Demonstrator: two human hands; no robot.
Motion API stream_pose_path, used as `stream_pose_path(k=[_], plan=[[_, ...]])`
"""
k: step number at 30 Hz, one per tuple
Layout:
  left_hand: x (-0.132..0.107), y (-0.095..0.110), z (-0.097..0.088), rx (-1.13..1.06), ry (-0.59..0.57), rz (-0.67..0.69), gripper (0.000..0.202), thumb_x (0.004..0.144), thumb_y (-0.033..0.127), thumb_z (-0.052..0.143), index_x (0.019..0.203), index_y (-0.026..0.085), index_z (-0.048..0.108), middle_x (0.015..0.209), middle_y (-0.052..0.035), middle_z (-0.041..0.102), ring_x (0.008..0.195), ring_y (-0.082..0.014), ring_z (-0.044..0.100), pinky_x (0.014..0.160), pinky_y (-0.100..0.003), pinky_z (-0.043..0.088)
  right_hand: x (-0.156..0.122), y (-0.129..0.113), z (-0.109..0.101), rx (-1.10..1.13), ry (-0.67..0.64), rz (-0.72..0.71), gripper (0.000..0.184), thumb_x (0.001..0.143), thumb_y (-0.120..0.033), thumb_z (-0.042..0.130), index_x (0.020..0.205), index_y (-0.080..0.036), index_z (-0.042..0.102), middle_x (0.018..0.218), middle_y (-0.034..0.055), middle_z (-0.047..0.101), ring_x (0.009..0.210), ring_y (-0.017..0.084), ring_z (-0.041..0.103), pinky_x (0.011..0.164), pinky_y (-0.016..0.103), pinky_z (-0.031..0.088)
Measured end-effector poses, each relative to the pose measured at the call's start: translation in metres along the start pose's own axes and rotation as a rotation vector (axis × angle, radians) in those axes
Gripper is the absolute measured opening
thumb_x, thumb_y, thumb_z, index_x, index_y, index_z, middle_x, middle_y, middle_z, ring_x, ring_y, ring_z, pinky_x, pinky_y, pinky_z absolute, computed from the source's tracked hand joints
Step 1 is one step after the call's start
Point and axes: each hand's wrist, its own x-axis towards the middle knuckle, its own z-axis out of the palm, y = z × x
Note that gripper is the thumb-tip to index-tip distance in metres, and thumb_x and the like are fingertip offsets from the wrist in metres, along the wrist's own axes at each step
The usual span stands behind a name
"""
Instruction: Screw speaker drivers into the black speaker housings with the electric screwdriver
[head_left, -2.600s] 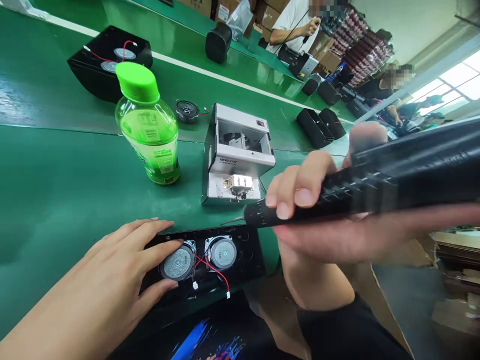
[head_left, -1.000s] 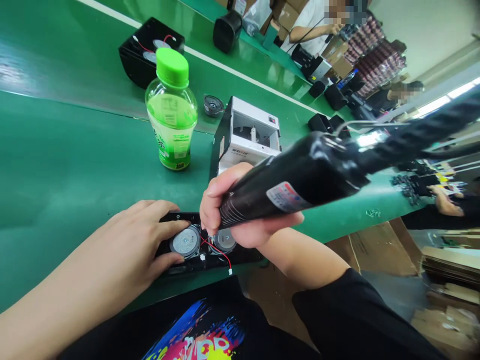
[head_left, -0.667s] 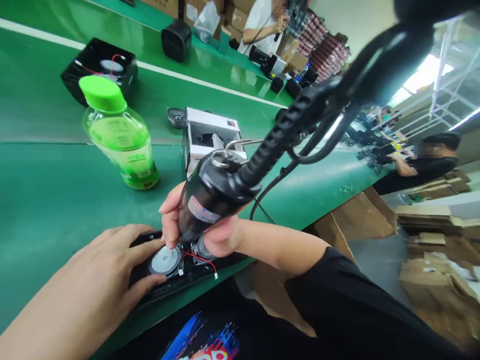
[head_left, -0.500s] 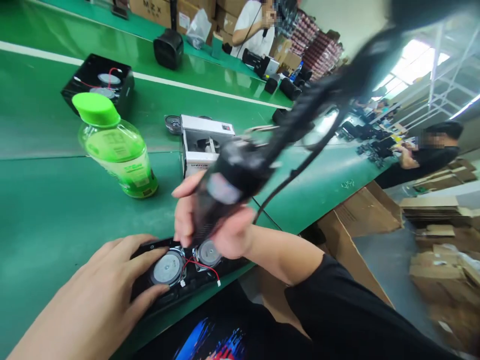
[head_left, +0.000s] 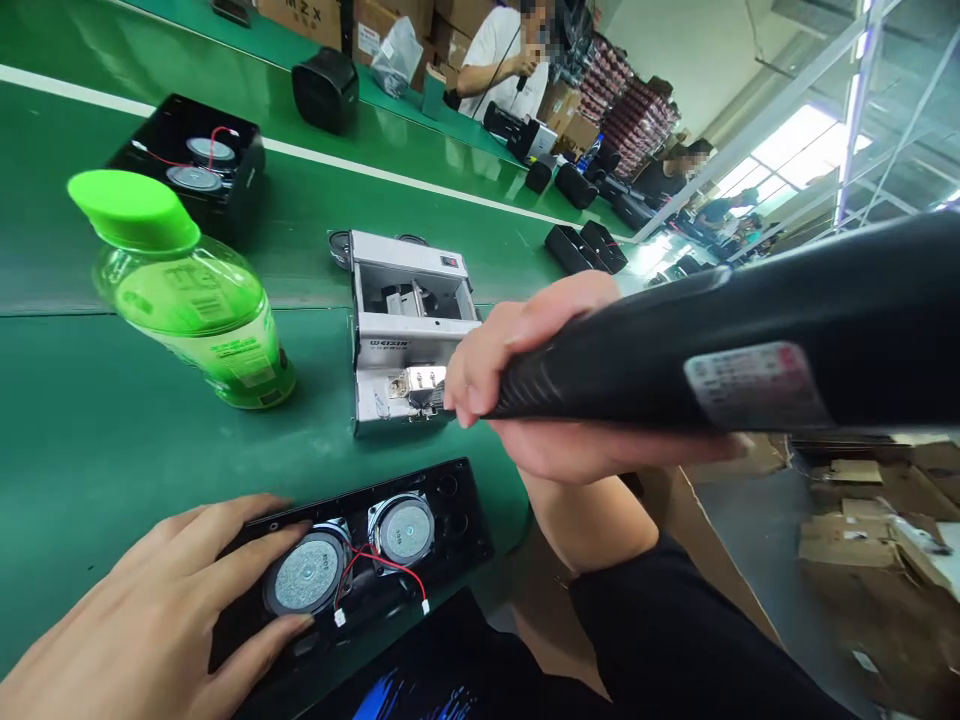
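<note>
My left hand (head_left: pixel 165 610) lies flat with fingers spread on the left end of a black speaker panel (head_left: pixel 457 510) at the near table edge. The panel carries two round speaker drivers (head_left: pixel 405 528) joined by red and white wires. My right hand (head_left: pixel 540 390) is wrapped round a black electric screwdriver (head_left: pixel 720 350), held level. Its tip points at the outlet of a small grey screw feeder box (head_left: pixel 409 320) just behind the panel.
A green-capped bottle (head_left: pixel 195 300) stands left of the feeder. On the green conveyor (head_left: pixel 315 200) sit another black speaker panel (head_left: pixel 187 165), a loose driver and several black speaker housings (head_left: pixel 585 245). Other people work at the far end. Cardboard boxes lie on the floor at right.
My right hand lifted the screwdriver off the speaker panel and swung it level, tip now at the feeder box. My left hand stayed on the panel.
</note>
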Motion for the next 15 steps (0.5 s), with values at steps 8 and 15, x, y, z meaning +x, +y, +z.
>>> stream_pose_path(k=[8,15], plan=[[-0.006,-0.006,0.002,0.012,-0.01,0.03,0.052,0.111,0.071,0.071,0.15,0.044,0.094,0.164,-0.0124,0.086,0.143,-0.0481,0.085,0.112,-0.065,0.073,0.019,0.006,0.005,0.027,0.152,0.243,0.093,0.084,-0.126,0.075,0.106,-0.036,0.075,0.058,-0.0108,0.066,0.043,0.018,0.057,0.043,0.037,0.048],[0.001,-0.001,-0.005,-0.061,-0.071,-0.048,0.051,0.109,0.076,0.074,0.145,0.048,0.096,0.166,-0.0085,0.087,0.148,-0.0517,0.082,0.118,-0.073,0.072,0.006,0.004,-0.005,0.14,0.164,0.306,0.081,0.104,-0.11,0.076,0.119,-0.031,0.077,0.064,-0.0105,0.069,0.045,0.016,0.059,0.045,0.031,0.051]])
